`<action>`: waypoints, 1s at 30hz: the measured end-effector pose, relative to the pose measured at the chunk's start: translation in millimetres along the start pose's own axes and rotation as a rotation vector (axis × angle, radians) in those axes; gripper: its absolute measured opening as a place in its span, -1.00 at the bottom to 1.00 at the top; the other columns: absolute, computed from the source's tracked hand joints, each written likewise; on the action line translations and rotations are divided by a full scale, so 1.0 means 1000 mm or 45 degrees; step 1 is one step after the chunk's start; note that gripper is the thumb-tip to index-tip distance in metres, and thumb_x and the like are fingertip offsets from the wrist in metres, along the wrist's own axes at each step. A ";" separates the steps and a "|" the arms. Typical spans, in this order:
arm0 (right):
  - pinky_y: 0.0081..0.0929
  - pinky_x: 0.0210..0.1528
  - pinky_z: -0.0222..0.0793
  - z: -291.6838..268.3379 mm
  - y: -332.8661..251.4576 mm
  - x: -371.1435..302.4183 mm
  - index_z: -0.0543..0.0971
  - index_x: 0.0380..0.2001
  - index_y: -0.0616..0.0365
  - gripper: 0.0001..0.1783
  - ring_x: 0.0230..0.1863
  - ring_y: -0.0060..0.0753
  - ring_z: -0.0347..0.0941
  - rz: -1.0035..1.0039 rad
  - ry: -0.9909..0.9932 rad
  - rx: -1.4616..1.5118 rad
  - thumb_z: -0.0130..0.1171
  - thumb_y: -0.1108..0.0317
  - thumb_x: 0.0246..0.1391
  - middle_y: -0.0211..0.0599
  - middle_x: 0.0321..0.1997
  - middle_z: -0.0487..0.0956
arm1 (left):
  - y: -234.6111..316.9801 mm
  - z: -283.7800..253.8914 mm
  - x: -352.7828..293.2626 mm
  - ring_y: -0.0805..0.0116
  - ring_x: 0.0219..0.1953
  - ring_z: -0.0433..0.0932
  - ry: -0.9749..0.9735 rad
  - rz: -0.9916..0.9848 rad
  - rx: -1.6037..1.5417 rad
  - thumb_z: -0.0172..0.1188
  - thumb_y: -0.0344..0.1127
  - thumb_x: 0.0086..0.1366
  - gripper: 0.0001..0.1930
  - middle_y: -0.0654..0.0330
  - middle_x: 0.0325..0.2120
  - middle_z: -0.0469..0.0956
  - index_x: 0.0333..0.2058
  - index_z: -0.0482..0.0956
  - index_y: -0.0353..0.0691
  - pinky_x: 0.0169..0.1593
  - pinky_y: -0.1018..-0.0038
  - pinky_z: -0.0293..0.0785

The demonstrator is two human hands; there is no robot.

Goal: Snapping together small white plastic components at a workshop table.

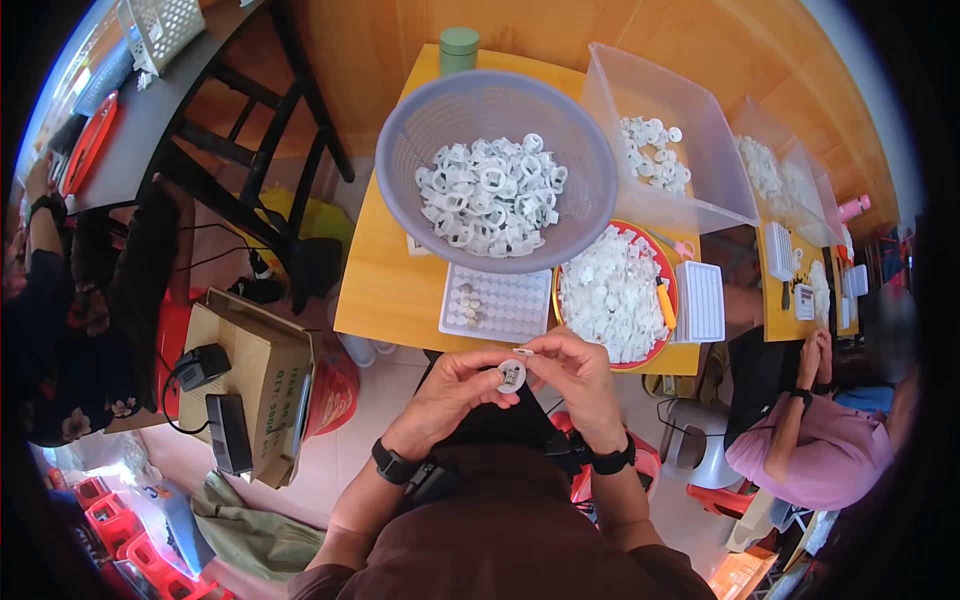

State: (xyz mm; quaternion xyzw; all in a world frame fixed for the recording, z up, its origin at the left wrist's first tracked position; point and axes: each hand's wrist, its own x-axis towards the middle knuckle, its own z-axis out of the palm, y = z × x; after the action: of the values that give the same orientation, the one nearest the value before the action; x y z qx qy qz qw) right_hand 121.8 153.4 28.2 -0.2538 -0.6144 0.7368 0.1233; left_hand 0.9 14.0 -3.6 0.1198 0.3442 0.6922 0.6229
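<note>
A round white plastic piece (511, 374) with small metal parts inside is pinched in my left hand (456, 385). Between the fingertips of my right hand (572, 372) is a small flat white piece (523, 351), just above the round one. Both hands are close together at the table's front edge. Beyond them lies a white compartment tray (510, 312) with several small round metal discs (467, 304) at its left side. A red round tray (668, 352) heaped with small white plastic pieces (610, 290) is just past my right hand.
A grey-purple basket (400, 190) of white ring-shaped parts stands on the yellow table (372, 290). Behind are a green canister (458, 48) and a clear bin (700, 130). Stacked white trays (700, 300) are at right. A cardboard box (265, 375) stands left; a person (810, 450) works at right.
</note>
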 end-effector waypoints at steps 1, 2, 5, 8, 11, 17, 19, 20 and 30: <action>-0.69 -0.44 0.41 0.001 0.001 -0.001 0.52 -0.28 0.27 -0.85 -0.30 -0.59 0.45 -0.040 0.049 -0.028 0.12 0.47 0.05 -0.36 -0.31 0.46 | 0.000 -0.001 0.000 0.46 -0.33 0.54 0.002 -0.011 -0.015 0.08 -0.29 0.25 -0.66 0.12 -0.21 0.50 -0.05 0.43 -0.36 -0.20 0.54 0.52; -0.69 -0.44 0.41 0.001 0.001 0.000 0.52 -0.28 0.27 -0.85 -0.30 -0.59 0.45 -0.038 0.049 -0.027 0.12 0.47 0.05 -0.36 -0.31 0.46 | 0.000 0.000 0.000 0.46 -0.33 0.54 0.004 -0.013 -0.016 0.08 -0.29 0.25 -0.66 0.12 -0.21 0.50 -0.05 0.43 -0.36 -0.20 0.54 0.52; -0.70 -0.43 0.41 0.002 0.000 0.002 0.53 -0.32 0.25 -0.89 -0.33 -0.60 0.44 -0.119 0.127 0.015 0.10 0.48 0.05 -0.38 -0.30 0.45 | 0.002 -0.001 0.001 0.46 -0.32 0.53 -0.017 0.009 -0.157 0.08 -0.30 0.26 -0.66 0.13 -0.21 0.51 -0.04 0.43 -0.36 -0.20 0.55 0.51; -0.68 -0.42 0.38 0.006 -0.015 -0.005 0.53 -0.36 0.25 -0.91 -0.38 -0.58 0.42 -0.301 0.292 -0.080 0.10 0.53 0.02 -0.35 -0.34 0.45 | 0.001 -0.001 -0.003 0.47 -0.32 0.53 -0.046 0.033 -0.216 0.07 -0.30 0.26 -0.66 0.14 -0.23 0.51 -0.04 0.43 -0.35 -0.21 0.57 0.50; -0.59 -0.43 0.30 0.013 -0.034 -0.009 0.52 -0.33 0.25 -0.82 -0.43 -0.48 0.39 -0.470 0.047 -0.586 0.13 0.64 -0.07 -0.32 -0.42 0.42 | -0.003 -0.005 -0.003 0.44 -0.39 0.52 -0.008 0.037 -0.209 0.12 -0.24 0.23 -0.61 0.11 -0.28 0.51 -0.05 0.41 -0.38 -0.27 0.55 0.51; -0.51 -0.45 0.28 0.019 -0.038 -0.006 0.51 -0.33 0.24 -0.84 -0.46 -0.35 0.38 -0.544 -0.084 -0.753 0.12 0.62 -0.05 -0.27 -0.43 0.41 | -0.003 -0.006 0.001 0.45 -0.41 0.51 0.017 0.071 -0.167 0.13 -0.26 0.22 -0.69 0.16 -0.33 0.50 -0.12 0.40 -0.33 -0.27 0.54 0.49; -0.49 -0.45 0.28 0.019 -0.038 -0.006 0.50 -0.33 0.24 -0.84 -0.47 -0.32 0.38 -0.554 -0.106 -0.790 0.11 0.62 -0.05 -0.26 -0.43 0.40 | -0.003 -0.005 0.001 0.44 -0.41 0.51 0.022 0.076 -0.138 0.13 -0.28 0.22 -0.71 0.16 -0.34 0.51 -0.14 0.42 -0.32 -0.27 0.54 0.49; -0.48 -0.45 0.28 0.019 -0.038 -0.005 0.50 -0.32 0.24 -0.84 -0.46 -0.30 0.38 -0.551 -0.114 -0.811 0.11 0.61 -0.05 -0.25 -0.43 0.40 | -0.003 -0.004 0.001 0.44 -0.41 0.51 0.023 0.075 -0.138 0.13 -0.28 0.22 -0.71 0.16 -0.34 0.51 -0.14 0.42 -0.32 -0.27 0.54 0.49; -0.48 -0.42 0.31 0.014 -0.038 -0.001 0.51 -0.38 0.23 -0.83 -0.46 -0.31 0.42 -0.560 -0.112 -0.842 0.16 0.61 -0.14 -0.26 -0.46 0.46 | -0.002 -0.001 -0.001 0.44 -0.37 0.53 0.077 0.046 -0.111 0.06 -0.28 0.27 -0.71 0.16 -0.33 0.52 -0.10 0.45 -0.34 -0.23 0.57 0.48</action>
State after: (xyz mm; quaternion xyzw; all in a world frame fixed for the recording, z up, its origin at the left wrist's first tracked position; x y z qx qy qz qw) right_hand 109.7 149.3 67.2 -0.1104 -0.8629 0.4653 0.1632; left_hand 1.7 12.7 -5.2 0.0776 0.3301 0.7211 0.6042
